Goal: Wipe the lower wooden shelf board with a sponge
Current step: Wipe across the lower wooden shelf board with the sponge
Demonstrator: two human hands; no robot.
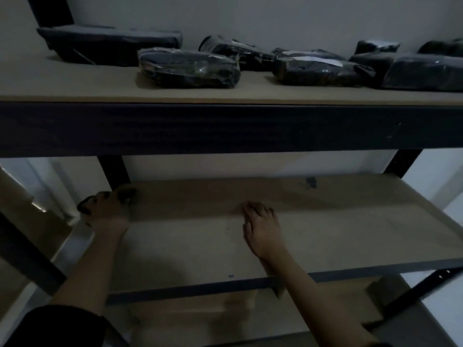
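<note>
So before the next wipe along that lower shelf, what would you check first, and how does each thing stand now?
1. Sponge in hand: ok, the left hand seems to grip a dark object at the board's far left corner, though it is blurred.
2. Right hand steadying the lower shelf board: ok, it rests on it.
3. Wiping path free: ok, nothing stands on the board.
4. Dark stain near the back: not ok, unwiped.
5. Packages above, away from the edge: ok.
6. Sponge dampness: cannot tell.

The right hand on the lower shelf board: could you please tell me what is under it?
The right hand rests palm down on the lower shelf board. A light edge shows at its fingertips, perhaps the sponge, but the hand covers whatever lies beneath, so I cannot confirm it.
</note>
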